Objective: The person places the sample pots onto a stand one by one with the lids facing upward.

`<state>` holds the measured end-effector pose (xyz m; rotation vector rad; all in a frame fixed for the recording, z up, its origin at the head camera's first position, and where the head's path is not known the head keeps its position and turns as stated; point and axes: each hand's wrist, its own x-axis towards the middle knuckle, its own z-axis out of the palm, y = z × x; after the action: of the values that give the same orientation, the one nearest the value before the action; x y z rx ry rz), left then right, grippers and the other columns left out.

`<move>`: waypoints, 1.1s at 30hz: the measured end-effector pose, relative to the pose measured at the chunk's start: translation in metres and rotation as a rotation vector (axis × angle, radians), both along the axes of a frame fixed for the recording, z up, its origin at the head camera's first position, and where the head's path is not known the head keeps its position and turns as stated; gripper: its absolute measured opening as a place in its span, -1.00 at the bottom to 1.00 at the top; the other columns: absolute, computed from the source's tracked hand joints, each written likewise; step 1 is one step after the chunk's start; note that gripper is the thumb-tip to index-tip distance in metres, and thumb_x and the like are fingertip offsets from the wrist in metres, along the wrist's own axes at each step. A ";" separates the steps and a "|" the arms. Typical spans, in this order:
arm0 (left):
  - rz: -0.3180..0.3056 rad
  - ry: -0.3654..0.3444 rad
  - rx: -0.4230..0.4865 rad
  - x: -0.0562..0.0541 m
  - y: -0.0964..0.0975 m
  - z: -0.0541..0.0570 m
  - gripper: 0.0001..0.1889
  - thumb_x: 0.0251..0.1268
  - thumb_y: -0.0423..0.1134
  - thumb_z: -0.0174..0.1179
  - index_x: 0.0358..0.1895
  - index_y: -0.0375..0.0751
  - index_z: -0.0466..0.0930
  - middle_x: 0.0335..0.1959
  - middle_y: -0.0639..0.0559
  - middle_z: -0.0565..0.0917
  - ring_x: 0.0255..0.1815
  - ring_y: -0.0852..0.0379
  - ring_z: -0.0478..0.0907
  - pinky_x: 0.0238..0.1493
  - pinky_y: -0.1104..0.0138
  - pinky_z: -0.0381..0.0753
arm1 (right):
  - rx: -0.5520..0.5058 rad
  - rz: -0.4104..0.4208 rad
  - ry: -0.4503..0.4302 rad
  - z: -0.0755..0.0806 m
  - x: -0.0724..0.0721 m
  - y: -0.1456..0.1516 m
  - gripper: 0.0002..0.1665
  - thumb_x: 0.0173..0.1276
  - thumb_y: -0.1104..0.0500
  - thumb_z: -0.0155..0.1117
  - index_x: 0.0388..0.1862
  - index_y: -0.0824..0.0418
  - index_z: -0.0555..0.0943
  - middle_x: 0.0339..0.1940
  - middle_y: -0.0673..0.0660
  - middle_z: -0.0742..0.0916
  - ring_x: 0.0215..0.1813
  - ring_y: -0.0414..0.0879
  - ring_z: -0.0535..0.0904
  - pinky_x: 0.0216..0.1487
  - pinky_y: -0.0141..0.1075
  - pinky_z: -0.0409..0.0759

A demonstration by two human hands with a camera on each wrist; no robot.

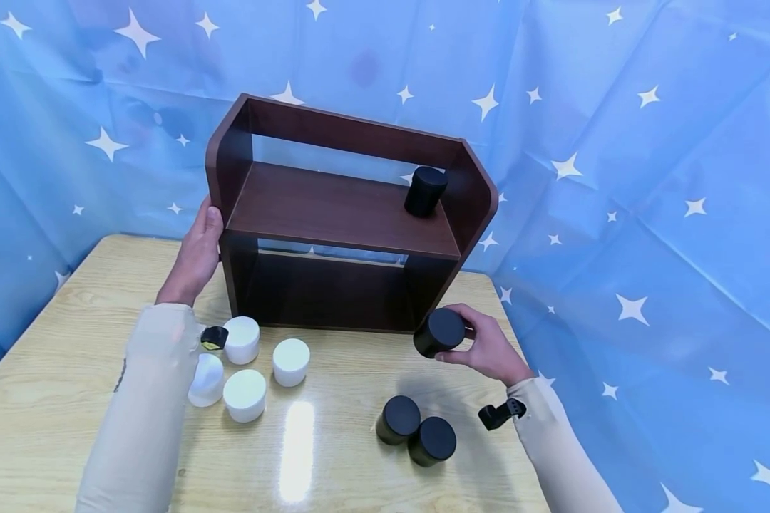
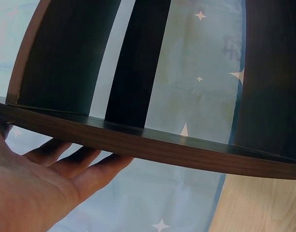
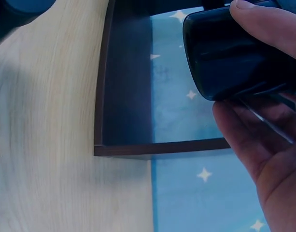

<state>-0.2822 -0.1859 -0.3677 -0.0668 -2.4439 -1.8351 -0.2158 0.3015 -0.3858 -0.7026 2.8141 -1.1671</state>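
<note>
Dark brown, two-tier wooden shelf unit (image 1: 340,206): standing on a pale wood-grain table (image 1: 334,434), lying around eleven o'clock from the middle of the head view
Left hand (image 1: 195,246): resting at nine o'clock, touching the outer face of the unit's side panel with loosely spread fingers
Right hand (image 1: 488,345): gripping, at four o'clock, a smooth, black, cylindrical jar (image 1: 439,331) of seemingly hard plastic, pinching between thumb and fingers
Held jar's place: hanging near five o'clock, showing in front of the unit's lower right corner
Held jar's weight: probably being light, judging by the one-handed pinch
Held jar's wall: likely being stiff rather than soft, possibly slipping a little under dry fingertips, hardly seeming fragile
Best hold: spanning the side wall at mid-height, leaving top and base free
Matching black jar on the upper tier (image 1: 425,192): standing at one o'clock, near the right side panel
Two loose black jars (image 1: 401,420): standing near six o'clock, close together
Four squat, round, white tubs (image 1: 244,395): clustering at eight o'clock
</note>
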 end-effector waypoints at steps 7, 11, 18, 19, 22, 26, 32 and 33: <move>0.004 -0.012 0.003 0.001 0.000 0.000 -0.30 0.45 0.45 -0.54 0.59 0.51 -0.42 0.71 0.08 -0.23 0.71 -0.16 -0.33 0.59 -0.34 -0.17 | 0.004 0.005 -0.010 0.007 0.000 -0.002 -0.22 -0.03 0.16 0.70 0.20 -0.01 0.56 0.09 0.05 0.72 0.09 -0.08 0.66 0.19 -0.09 0.71; 0.008 -0.009 -0.001 0.001 0.000 0.000 -0.30 0.46 0.44 -0.55 0.60 0.49 -0.43 0.71 0.07 -0.24 0.71 -0.17 -0.33 0.59 -0.34 -0.16 | 0.004 0.003 -0.013 0.012 -0.002 -0.002 -0.23 -0.02 0.18 0.69 0.20 -0.03 0.56 0.09 0.02 0.71 0.08 -0.13 0.65 0.19 -0.13 0.71; 0.006 -0.007 0.007 0.001 0.000 0.001 -0.30 0.47 0.43 -0.54 0.60 0.47 -0.42 0.71 0.07 -0.23 0.71 -0.16 -0.33 0.59 -0.34 -0.17 | 0.016 -0.009 0.000 0.018 -0.004 -0.002 -0.24 -0.01 0.20 0.69 0.20 0.02 0.56 0.10 0.04 0.71 0.08 -0.15 0.63 0.19 -0.13 0.71; 0.008 -0.008 0.004 0.000 0.000 0.001 -0.30 0.47 0.43 -0.54 0.60 0.48 -0.42 0.71 0.07 -0.23 0.71 -0.16 -0.33 0.59 -0.34 -0.17 | 0.020 -0.010 0.004 0.018 -0.004 -0.003 -0.24 -0.01 0.21 0.68 0.21 0.03 0.56 0.10 0.05 0.71 0.07 -0.14 0.63 0.19 -0.11 0.71; 0.013 -0.013 0.000 0.000 0.000 0.001 -0.30 0.47 0.44 -0.55 0.60 0.48 -0.43 0.71 0.08 -0.24 0.71 -0.17 -0.34 0.59 -0.35 -0.16 | 0.014 -0.008 -0.001 0.018 -0.005 -0.005 -0.24 -0.01 0.21 0.68 0.21 0.02 0.56 0.10 0.04 0.71 0.08 -0.12 0.63 0.20 -0.08 0.71; 0.014 -0.009 0.001 -0.001 0.000 0.000 -0.31 0.48 0.42 -0.55 0.60 0.47 -0.42 0.71 0.07 -0.23 0.71 -0.16 -0.33 0.58 -0.36 -0.15 | 0.009 -0.007 -0.003 0.019 -0.006 -0.006 -0.24 -0.02 0.18 0.69 0.19 -0.01 0.57 0.09 0.02 0.72 0.08 -0.11 0.64 0.20 -0.08 0.71; 0.017 0.000 0.002 -0.001 0.001 -0.001 -0.32 0.49 0.41 -0.54 0.60 0.49 -0.41 0.71 0.08 -0.22 0.71 -0.15 -0.34 0.58 -0.36 -0.17 | 0.007 -0.008 0.013 0.022 -0.009 -0.008 -0.26 -0.01 0.20 0.69 0.18 0.00 0.57 0.08 0.04 0.71 0.08 -0.05 0.63 0.18 -0.03 0.71; 0.019 0.003 -0.002 -0.001 0.001 -0.001 -0.32 0.49 0.41 -0.54 0.60 0.50 -0.41 0.71 0.08 -0.22 0.71 -0.15 -0.34 0.58 -0.36 -0.17 | 0.007 -0.007 0.018 0.023 -0.009 -0.009 -0.26 -0.01 0.20 0.68 0.19 0.01 0.57 0.08 0.05 0.71 0.08 -0.04 0.63 0.18 -0.02 0.71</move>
<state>-0.2831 -0.1852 -0.3688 -0.0460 -2.4358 -1.8240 -0.2252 0.2922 -0.3631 -0.7067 2.8364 -1.1570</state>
